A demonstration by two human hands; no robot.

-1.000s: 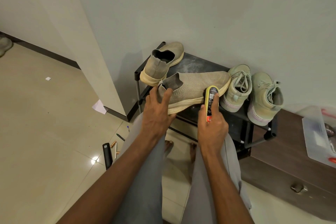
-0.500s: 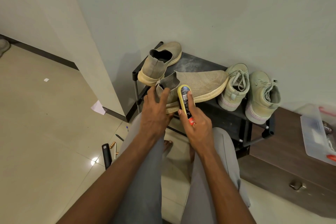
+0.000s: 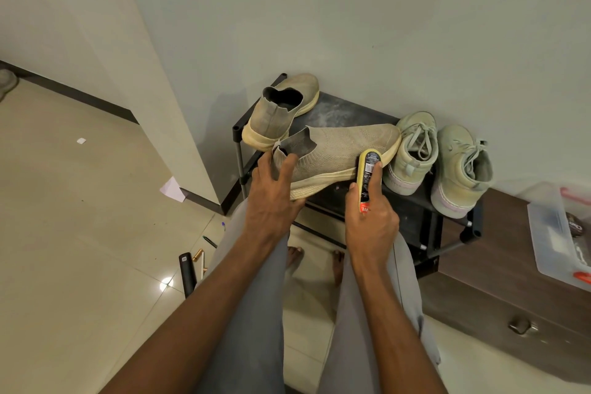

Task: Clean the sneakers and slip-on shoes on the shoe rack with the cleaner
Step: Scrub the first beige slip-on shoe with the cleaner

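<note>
With the left hand (image 3: pixel 271 198) gripping the slip-on shoe (image 3: pixel 339 153) at its heel and the right hand (image 3: pixel 371 217) wrapped around the cleaner (image 3: pixel 367 176), I'd rub the sole edge in short, firm strokes.

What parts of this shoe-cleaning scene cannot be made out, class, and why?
- Cleaner label, head view: print too small to read.
- Its working face: turned toward the slip-on shoe, hidden.
- Right hand palm: faces away.
- Clear box contents: cut off by the right edge, blurred.
- Shoe rack lower shelves: hidden by shoes and legs.
</note>
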